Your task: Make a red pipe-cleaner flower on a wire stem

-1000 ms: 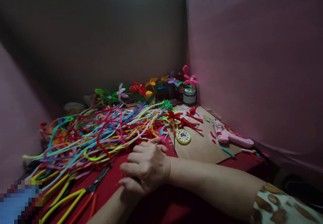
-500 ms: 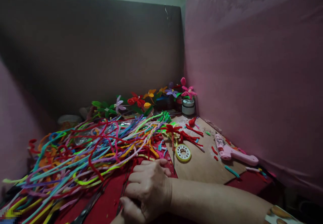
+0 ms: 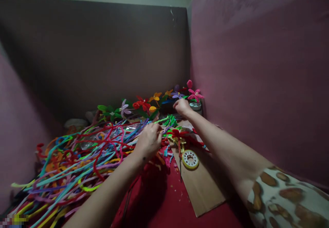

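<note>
My left hand is stretched forward over the right edge of a big heap of coloured pipe cleaners, fingers curled down into the strands; what they grip is hidden. My right hand reaches to the far corner, next to the row of pipe-cleaner flowers and a small white jar. Its fingers are bent and turned away from me. A red pipe-cleaner flower lies between my two arms.
A yellow-rimmed round reel lies on a brown cardboard sheet over a red cloth. Pink walls close in on the right and left, a dark wall at the back. A white bowl sits behind the heap.
Both hands were stacked together near me on the red cloth. Now they have parted and moved forward, the left to the pipe cleaners, the right to the far corner, covering the pink glue gun.
</note>
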`<state>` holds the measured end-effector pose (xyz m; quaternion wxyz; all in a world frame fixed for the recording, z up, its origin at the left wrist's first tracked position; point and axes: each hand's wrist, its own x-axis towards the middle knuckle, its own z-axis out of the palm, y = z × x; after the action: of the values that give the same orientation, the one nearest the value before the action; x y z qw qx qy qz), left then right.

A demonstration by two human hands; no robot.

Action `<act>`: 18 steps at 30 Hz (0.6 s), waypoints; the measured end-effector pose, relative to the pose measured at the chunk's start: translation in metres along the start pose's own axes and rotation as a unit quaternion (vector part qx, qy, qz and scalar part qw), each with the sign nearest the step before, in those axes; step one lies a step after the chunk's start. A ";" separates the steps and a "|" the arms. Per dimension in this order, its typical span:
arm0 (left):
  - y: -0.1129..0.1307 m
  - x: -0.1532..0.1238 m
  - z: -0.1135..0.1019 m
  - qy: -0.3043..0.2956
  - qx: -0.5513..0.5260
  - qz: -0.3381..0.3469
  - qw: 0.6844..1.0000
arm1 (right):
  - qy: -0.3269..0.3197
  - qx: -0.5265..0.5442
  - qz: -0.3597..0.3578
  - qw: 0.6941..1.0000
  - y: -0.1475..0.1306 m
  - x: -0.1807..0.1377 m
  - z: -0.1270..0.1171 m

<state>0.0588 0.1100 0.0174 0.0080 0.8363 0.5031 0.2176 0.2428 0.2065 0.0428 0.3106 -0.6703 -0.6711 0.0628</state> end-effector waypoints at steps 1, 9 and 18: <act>-0.006 0.012 0.009 -0.004 0.019 0.000 1.000 | -0.028 -0.014 0.003 0.999 0.008 0.008 0.012; -0.025 0.052 0.060 -0.081 0.105 0.034 0.991 | -0.158 -0.150 -0.100 0.971 0.027 0.018 0.063; -0.035 0.056 0.074 -0.104 0.141 0.011 0.984 | -0.160 -0.304 -0.224 0.912 0.034 0.017 0.068</act>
<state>0.0795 0.1900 -0.0374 -0.0600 0.8527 0.5159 0.0562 0.2396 0.2483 -0.0234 -0.0138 -0.5455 -0.8309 -0.1093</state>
